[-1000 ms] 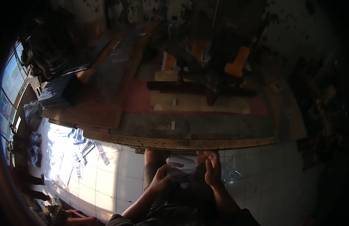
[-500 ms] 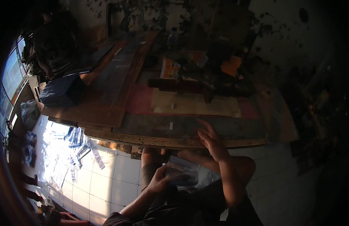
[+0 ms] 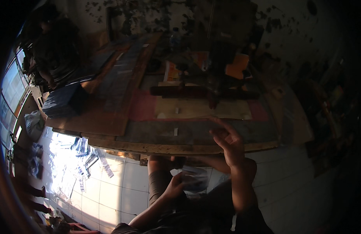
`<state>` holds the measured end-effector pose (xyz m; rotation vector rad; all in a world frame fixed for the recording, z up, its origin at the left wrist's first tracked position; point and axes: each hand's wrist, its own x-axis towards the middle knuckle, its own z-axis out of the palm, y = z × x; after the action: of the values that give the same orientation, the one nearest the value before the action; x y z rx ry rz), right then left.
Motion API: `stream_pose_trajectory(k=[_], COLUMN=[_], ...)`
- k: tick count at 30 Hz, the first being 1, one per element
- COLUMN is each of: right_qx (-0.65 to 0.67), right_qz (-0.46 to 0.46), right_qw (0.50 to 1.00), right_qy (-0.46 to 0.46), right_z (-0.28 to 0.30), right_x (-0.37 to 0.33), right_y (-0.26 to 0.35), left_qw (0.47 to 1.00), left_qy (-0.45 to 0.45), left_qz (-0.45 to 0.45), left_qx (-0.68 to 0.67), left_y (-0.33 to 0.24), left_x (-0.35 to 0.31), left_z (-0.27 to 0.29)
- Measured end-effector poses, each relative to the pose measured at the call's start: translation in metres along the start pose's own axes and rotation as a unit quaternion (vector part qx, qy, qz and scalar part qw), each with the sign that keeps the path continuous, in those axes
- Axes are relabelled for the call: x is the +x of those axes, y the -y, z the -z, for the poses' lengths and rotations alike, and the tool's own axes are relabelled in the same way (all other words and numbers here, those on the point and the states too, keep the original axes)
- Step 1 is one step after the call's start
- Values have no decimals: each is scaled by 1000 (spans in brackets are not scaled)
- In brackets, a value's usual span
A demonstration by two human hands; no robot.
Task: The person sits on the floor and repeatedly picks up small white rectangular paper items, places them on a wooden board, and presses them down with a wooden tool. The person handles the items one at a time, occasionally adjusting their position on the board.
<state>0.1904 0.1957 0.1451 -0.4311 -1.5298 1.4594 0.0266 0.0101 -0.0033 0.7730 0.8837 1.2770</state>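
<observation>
Over my lap, my left hand [image 3: 174,188] is closed on a clear plastic packet [image 3: 195,180], which looks smeared and whose contents I cannot make out. My right hand [image 3: 231,146] is raised at the table's front edge, its index finger stretched out and the other fingers loosely bent, with nothing visible in it. Just beyond its fingertips lies a cream sheet [image 3: 203,111] on a pink one [image 3: 140,105]. A small white strip [image 3: 175,132] sits on the grey tabletop [image 3: 149,132] left of that hand.
A dark press-like device with a long bar [image 3: 188,92] stands across the cream sheet. A dark blue box [image 3: 65,99] sits at the table's left end, and a bottle [image 3: 175,36] at the back. Scraps [image 3: 81,156] litter the sunlit floor. Another person [image 3: 55,50] is at far left.
My right hand has shifted a little to the right, its index finger reaching further out. The plastic packet and my left hand have also moved slightly right.
</observation>
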Motion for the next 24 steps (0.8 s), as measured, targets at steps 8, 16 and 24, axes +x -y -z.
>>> stream_pose_trajectory(k=[8,16,24], right_qx=[56,-103,-152], right_qz=[-25,52,96], right_qw=[996,992,984], right_qy=[-66,-45,-6], right_z=[45,57,54], right_x=[3,27,38], right_y=[34,62,79], left_qw=[998,998,997], left_qy=[15,18,22], left_qz=[29,54,54], left_qx=[49,41,40], left_y=[49,55,54], left_x=[38,42,42], left_z=[11,3,1])
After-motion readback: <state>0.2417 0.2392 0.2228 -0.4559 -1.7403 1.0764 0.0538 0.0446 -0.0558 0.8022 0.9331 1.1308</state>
